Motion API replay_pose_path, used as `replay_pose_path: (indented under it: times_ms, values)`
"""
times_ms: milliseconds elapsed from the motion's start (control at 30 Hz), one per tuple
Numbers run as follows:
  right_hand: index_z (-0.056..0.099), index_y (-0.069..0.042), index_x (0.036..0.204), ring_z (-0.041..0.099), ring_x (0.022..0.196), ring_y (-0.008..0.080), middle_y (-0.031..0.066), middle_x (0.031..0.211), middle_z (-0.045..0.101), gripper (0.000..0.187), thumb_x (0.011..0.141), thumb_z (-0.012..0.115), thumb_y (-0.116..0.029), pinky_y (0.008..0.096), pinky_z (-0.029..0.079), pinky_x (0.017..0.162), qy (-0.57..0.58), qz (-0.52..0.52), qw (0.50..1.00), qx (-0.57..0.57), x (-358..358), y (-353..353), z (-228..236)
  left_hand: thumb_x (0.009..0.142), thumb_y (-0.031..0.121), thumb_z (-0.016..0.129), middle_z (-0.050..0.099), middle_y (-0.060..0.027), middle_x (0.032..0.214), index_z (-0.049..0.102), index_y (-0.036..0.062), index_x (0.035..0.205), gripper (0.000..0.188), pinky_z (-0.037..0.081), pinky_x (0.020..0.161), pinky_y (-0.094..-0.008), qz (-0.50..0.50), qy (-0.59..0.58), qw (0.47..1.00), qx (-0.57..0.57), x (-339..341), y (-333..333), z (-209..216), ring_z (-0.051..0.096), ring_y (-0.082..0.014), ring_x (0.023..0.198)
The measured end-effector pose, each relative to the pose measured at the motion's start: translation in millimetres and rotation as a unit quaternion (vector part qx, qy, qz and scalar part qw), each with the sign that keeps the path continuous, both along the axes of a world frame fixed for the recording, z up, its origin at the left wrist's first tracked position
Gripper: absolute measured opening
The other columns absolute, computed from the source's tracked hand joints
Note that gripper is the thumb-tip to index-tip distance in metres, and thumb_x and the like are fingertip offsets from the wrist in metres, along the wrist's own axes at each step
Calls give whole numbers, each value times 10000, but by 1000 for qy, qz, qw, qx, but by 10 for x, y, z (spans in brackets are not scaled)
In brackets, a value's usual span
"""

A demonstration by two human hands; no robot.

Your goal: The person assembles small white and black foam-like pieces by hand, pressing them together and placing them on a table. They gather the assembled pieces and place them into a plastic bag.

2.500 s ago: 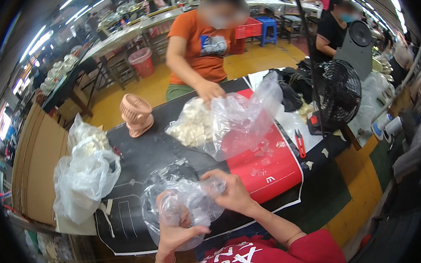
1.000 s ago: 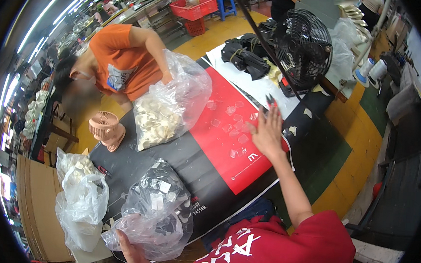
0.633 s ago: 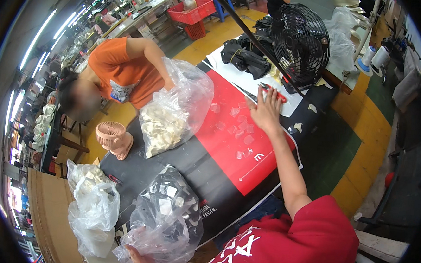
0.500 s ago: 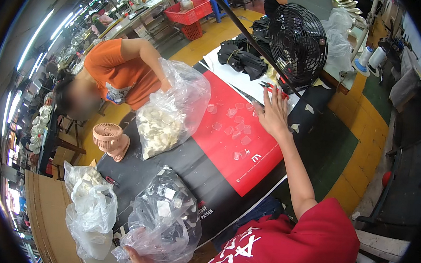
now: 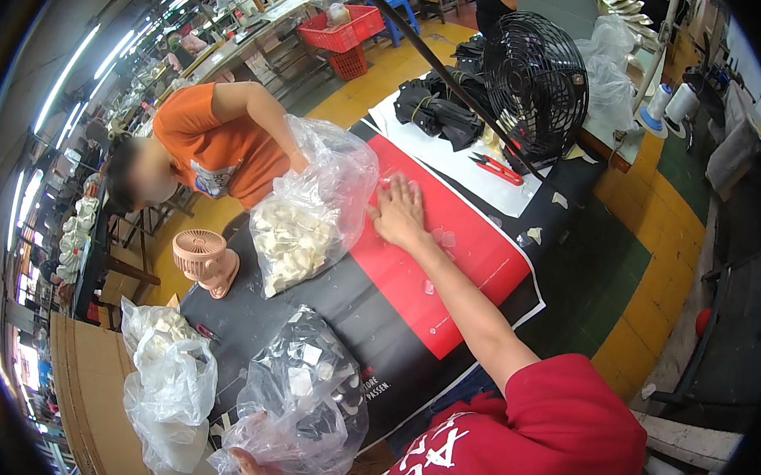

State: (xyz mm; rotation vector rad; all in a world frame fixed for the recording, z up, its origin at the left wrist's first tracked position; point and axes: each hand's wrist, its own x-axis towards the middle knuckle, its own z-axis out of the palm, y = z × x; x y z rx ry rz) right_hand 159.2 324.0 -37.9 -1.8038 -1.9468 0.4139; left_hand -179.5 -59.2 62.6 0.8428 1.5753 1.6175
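Note:
My right hand [image 5: 399, 212] lies flat on the red part of a printed sheet [image 5: 483, 270], fingers spread, over small clear plastic pieces [image 5: 443, 238]. Some pieces show beside the palm and wrist; any beneath it are hidden. At the lower left my left hand [image 5: 255, 472] grips the open end of a clear plastic bag [image 5: 308, 425], part of the fingers seen through the film. White and clear flat pieces lie inside that bag. Just beyond my right fingertips stands another clear bag [image 5: 337, 169] full of cream-coloured pieces, which a person in orange reaches into.
Red-handled thread snips [image 5: 496, 169] lie on white paper at the far right, near bundled black pieces [image 5: 440, 111] and a black fan [image 5: 536, 86]. A small pink fan [image 5: 205, 262] and a white plastic bag [image 5: 171, 381] stand at left. A dark pole crosses above.
My right hand has swept left across the red sheet from near the snips, and the scattered clear pieces have shifted with it. My left hand stays at the bag.

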Motion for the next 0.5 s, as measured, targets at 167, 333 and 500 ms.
replay_pose_path:
  times_ms: [167, 333, 500]
  values:
    - [573, -76, 1352, 346, 1448, 355, 230, 1474, 471, 469, 991, 544, -374, 585, 184, 1188, 161, 151, 975, 27, 59, -628, 97, 946, 690, 481, 581, -150, 1267, 521, -11, 1333, 802, 543, 852, -381, -21, -14, 1000, 4, -34, 19, 48, 612, -262, 1067]
    - [710, -9, 1047, 661, 1086, 356, 205, 1182, 681, 232, 936, 656, -206, 440, 494, 969, 119, -93, 955, 256, 1206, -1057, 200, 951, 676, 487, 574, -153, 1267, 520, -12, 1333, 788, 522, 915, -394, -18, -19, 1000, 13, -72, 3, 47, 597, -268, 1106]
    - [620, -7, 1245, 500, 1306, 394, 241, 1366, 562, 414, 983, 589, -326, 478, 354, 1107, 88, -166, 970, 153, 1958, -1315, 74, 959, 671, 474, 556, -167, 1318, 503, -12, 1356, 791, 516, 941, -409, -18, -43, 999, 24, -27, 27, -26, 584, -291, 1150]
